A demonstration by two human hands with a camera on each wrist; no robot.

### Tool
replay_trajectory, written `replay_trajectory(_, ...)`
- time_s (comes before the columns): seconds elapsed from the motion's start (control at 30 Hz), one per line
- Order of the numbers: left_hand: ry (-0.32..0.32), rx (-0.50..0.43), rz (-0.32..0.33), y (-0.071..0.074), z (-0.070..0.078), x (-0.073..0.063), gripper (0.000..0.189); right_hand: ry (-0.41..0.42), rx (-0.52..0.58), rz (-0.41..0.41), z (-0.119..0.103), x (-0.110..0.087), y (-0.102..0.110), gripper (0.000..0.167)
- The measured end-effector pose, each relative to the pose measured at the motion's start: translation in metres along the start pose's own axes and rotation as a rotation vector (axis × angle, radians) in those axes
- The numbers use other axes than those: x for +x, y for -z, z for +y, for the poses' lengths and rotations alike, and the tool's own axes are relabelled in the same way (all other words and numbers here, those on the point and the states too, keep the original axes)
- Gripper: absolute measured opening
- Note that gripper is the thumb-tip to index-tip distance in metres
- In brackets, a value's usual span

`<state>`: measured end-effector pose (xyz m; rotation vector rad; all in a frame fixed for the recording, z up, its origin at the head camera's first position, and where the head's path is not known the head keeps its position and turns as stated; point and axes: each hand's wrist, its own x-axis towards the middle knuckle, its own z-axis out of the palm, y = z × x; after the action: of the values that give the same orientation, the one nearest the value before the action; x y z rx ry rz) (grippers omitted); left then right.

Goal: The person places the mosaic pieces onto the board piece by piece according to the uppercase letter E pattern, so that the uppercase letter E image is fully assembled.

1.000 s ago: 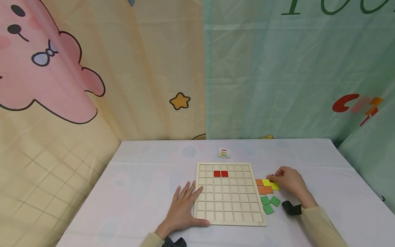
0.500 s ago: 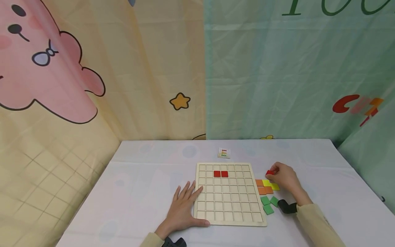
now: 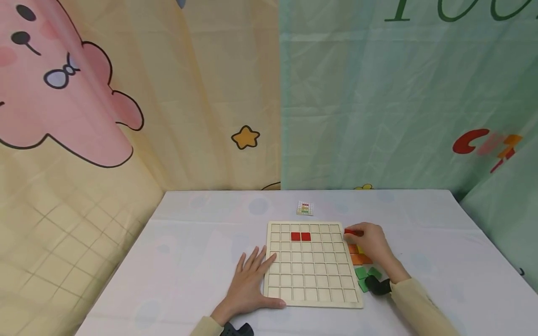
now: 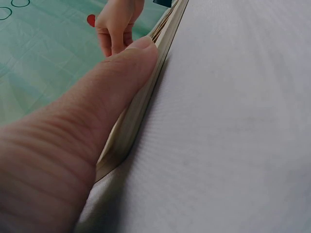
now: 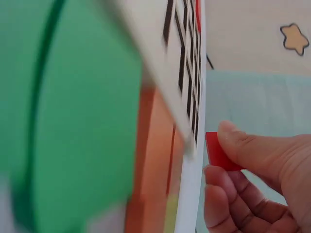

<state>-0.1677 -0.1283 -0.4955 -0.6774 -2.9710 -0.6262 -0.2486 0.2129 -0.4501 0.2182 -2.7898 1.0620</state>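
A pale wooden grid board (image 3: 313, 268) lies on the table, with two red square tiles (image 3: 300, 236) side by side in its second row from the far edge. My left hand (image 3: 251, 284) rests with spread, straight fingers on the board's left side, its thumb (image 4: 141, 48) at the near edge. Between thumb and fingers my right hand (image 3: 371, 240) pinches another red tile (image 5: 219, 151), just off the board's upper right edge. Under and beside that hand lie orange tiles (image 3: 359, 259), a partly hidden yellow tile (image 3: 360, 250) and green tiles (image 3: 360, 272).
A small pattern card (image 3: 305, 208) with coloured squares lies beyond the board's far edge. The white-covered table (image 3: 189, 261) meets hanging printed curtains at its back. Black wrist devices (image 3: 377, 285) sit at both wrists, the right one over the green tiles.
My right hand has lifted the red tile from beside the yellow tiles and carried it left to the board's right edge. My left hand has stayed in place.
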Motion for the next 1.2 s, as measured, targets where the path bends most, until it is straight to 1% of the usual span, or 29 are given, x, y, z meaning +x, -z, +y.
replay_trajectory(0.1, -0.004, 0.004, 0.003, 0.000, 0.000, 0.001, 0.114, 0.067, 0.043, -0.010, -0.009, 0.004, -0.008, 0.016)
replay_trajectory(0.17, -0.008, 0.004, 0.006, 0.001, 0.000, 0.001, 0.114, 0.088, 0.068, -0.015, -0.015, 0.008, -0.014, 0.014)
replay_trajectory(0.33, -0.010, 0.006, 0.008, 0.001, 0.000, 0.001, 0.114, 0.089, 0.114, -0.050, -0.028, 0.016, -0.026, 0.019)
replay_trajectory(0.53, -0.007, 0.005, 0.007, 0.001, 0.000, 0.001, 0.114, 0.095, 0.124, -0.116, -0.039, 0.022, -0.039, 0.010)
replay_trajectory(0.67, -0.004, 0.007, 0.003, 0.000, 0.001, 0.001, 0.114, 0.098, 0.095, -0.124, -0.040, 0.025, -0.045, 0.007)
replay_trajectory(0.83, 0.005, 0.009, 0.001, 0.001, 0.001, 0.000, 0.115, 0.119, 0.026, -0.124, -0.038, 0.026, -0.047, 0.001)
replay_trajectory(0.97, 0.004, 0.007, 0.001, 0.002, 0.001, 0.000, 0.114, 0.141, 0.000, -0.133, -0.036, 0.023, -0.046, 0.007)
replay_trajectory(1.1, 0.000, 0.006, 0.003, 0.002, 0.001, 0.000, 0.114, 0.158, -0.002, -0.168, -0.035, 0.020, -0.042, 0.008)
replay_trajectory(1.2, 0.001, 0.004, 0.006, 0.001, 0.000, 0.000, 0.114, 0.205, 0.016, -0.220, -0.034, 0.017, -0.036, 0.012)
